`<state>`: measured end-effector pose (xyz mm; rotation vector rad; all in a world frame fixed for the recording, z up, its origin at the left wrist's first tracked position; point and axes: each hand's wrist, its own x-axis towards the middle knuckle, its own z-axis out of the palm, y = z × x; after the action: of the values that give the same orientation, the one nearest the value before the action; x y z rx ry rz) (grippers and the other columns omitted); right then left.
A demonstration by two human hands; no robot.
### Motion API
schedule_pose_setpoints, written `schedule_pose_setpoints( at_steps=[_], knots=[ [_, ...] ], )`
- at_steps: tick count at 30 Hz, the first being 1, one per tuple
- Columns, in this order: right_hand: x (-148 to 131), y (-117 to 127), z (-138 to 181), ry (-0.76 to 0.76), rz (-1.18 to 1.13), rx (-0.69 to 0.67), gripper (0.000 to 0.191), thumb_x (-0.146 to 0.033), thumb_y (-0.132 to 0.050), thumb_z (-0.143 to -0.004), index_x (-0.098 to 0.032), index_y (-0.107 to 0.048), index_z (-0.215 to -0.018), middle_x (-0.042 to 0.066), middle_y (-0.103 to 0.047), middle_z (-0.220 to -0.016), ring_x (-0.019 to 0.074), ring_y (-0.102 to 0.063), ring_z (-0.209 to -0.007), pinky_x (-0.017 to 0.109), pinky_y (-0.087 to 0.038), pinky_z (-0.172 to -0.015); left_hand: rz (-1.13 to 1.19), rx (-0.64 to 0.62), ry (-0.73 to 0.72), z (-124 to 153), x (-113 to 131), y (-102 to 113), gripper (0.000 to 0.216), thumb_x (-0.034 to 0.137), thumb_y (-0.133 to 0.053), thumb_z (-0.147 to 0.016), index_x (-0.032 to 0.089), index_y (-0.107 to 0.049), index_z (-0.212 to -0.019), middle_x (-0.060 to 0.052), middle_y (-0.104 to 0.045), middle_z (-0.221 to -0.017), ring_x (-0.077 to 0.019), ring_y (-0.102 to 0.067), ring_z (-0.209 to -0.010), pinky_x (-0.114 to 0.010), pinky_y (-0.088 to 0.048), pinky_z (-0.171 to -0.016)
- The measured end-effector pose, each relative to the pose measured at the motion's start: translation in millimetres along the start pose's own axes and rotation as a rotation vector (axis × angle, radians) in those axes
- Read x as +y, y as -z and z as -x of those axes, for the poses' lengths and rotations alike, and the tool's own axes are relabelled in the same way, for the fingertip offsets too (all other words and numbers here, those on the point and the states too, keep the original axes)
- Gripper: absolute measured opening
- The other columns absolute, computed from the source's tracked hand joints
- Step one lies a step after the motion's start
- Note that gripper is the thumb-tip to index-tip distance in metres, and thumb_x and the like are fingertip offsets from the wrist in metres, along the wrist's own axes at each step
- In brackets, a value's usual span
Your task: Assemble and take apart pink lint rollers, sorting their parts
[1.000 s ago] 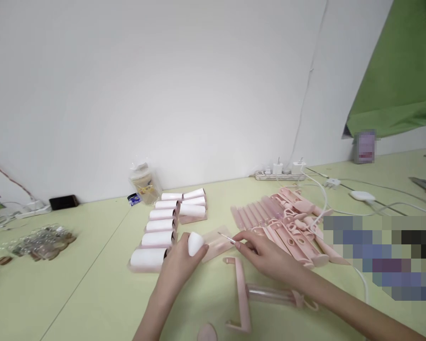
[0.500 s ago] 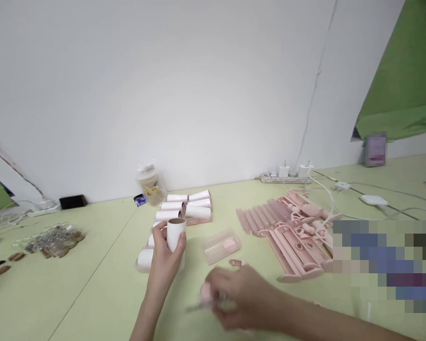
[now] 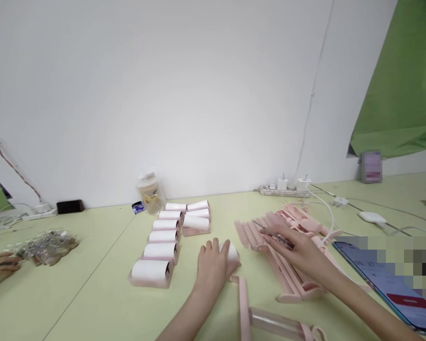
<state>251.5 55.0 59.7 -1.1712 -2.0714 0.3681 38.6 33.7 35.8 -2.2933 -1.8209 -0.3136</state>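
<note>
My left hand lies over a white paper roll on the green table, fingers curled round it. My right hand reaches over a row of pink plastic handles and pinches a thin metal tool that points up and left. A pink roller frame with a clear handle lies just in front of my hands. White rolls in pink holders stand in a row to the left of my left hand.
A phone lies at the right. A power strip with chargers and white cables run along the back wall. A plastic jar stands behind the rolls. Another person's hand rests at far left beside a bag of small items.
My left hand has brought the white roll down from upright in the air onto the table. My right hand has moved from near the table front up to the pink handles, with the metal tool.
</note>
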Motion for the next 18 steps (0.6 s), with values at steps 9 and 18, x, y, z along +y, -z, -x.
schedule_pose_setpoints(
  at_steps=[9,18],
  knots=[
    [-11.4,-8.8,18.1,0.155,0.175,-0.355,0.021,-0.035,-0.048,-0.08,-0.019,-0.054,-0.066,0.0,-0.059,-0.066,0.0136,-0.054,-0.059,0.022,-0.036,-0.052,-0.002,0.026,-0.142,-23.2,-60.0,-21.1,0.04,0.023,-0.053,-0.078,0.024,-0.045,-0.117,-0.006,-0.054,-0.106,-0.0247,-0.05,-0.094,-0.037,-0.04,-0.08],
    [-23.6,-40.9,39.2,0.366,0.497,-0.556,0.019,-0.036,-0.065,-0.059,-0.021,-0.055,-0.067,-0.005,-0.063,-0.067,0.0129,-0.057,-0.049,0.024,-0.014,-0.041,0.585,0.098,0.101,1.3,-56.7,-7.3,0.033,0.041,-0.033,-0.085,0.015,-0.047,-0.099,-0.01,-0.057,-0.091,-0.0238,-0.052,-0.09,-0.038,-0.041,-0.078]
  ],
)
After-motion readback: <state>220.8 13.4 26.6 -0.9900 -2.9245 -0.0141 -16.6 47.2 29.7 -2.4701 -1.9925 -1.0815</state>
